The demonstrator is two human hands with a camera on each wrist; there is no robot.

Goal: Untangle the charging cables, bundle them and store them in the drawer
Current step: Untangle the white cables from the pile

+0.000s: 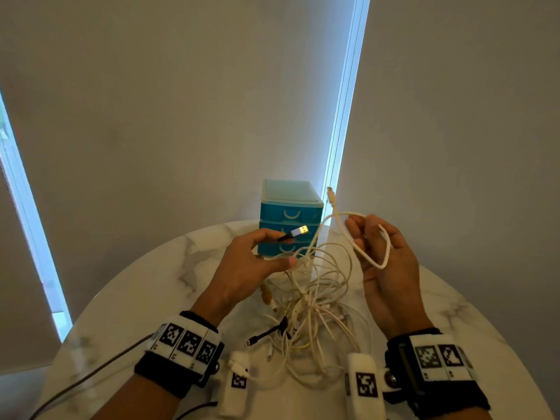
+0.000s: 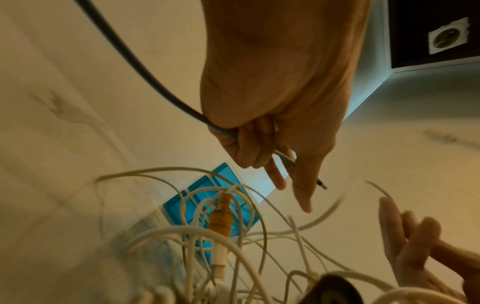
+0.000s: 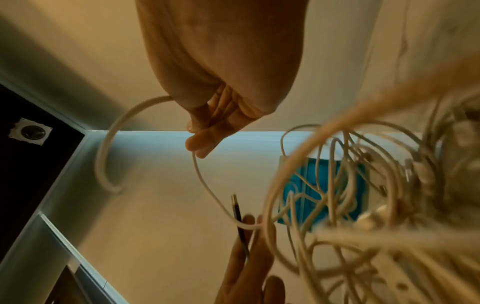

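Early stage: untangling under way, nothing bundled, nothing stored.

Left hand [image 1: 248, 262] raised above the counter [image 1: 151, 286], grip closed on a dark cable [image 1: 286, 236] near its USB plug [image 1: 300, 230]; plug pointing toward the drawer unit. In the left wrist view, same dark cable [image 2: 145, 67] running through curled fingers, index finger extended.

Right hand [image 1: 385, 268] also raised, grip curled round a loop of white cable [image 1: 368, 237]; free connector end [image 1: 332, 197] sticking up beside the drawer unit. In the right wrist view, white loop [image 3: 106, 152] passing behind the palm and out through the fingertips [image 3: 198, 144].

Main tangle [image 1: 312, 310] of pale cables mostly on the counter between the 2 wrists, upper strands lifted toward both hands. Strands crossing each other many times; count of separate cables not readable. 1 orange-tipped connector [image 1: 266, 294] hanging at the left of the tangle, clearer in the left wrist view [image 2: 221, 218]. A short black lead [image 1: 266, 331] lying at the near edge of the tangle.

Blue drawer unit [image 1: 289, 218] at the far side of the counter, behind the hands; 3 drawers, all appearing closed.

Judgement: 2 ends found and held apart, likely the start of pulling single cables free. Left to do: separate every cable, coil or tie each, open a drawer, place the bundles inside, close it. Bulk of the task remaining.
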